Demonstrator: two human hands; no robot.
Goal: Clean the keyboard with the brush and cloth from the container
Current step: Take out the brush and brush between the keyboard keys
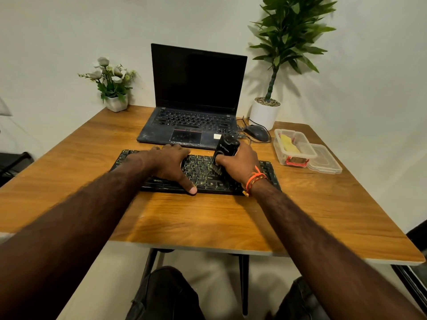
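Note:
A black keyboard (pixel 268 172) with green-lit keys lies across the middle of the wooden table (pixel 208 218). My left hand (pixel 171 165) rests flat on its left half, fingers spread, thumb at the front edge. My right hand (pixel 240 165) grips a black brush (pixel 225 150) held upright, its bristles down on the keys near the keyboard's centre. A clear plastic container (pixel 280 155) with a red clip stands at the right, and a yellow cloth (pixel 288 144) lies inside it.
An open dark laptop (pixel 196 100) stands behind the keyboard. A wired mouse (pixel 257 132) lies to its right. The container's lid (pixel 325 161) lies beside the container. A white flower pot (pixel 115 102) is back left, a tall potted plant (pixel 265 114) back right.

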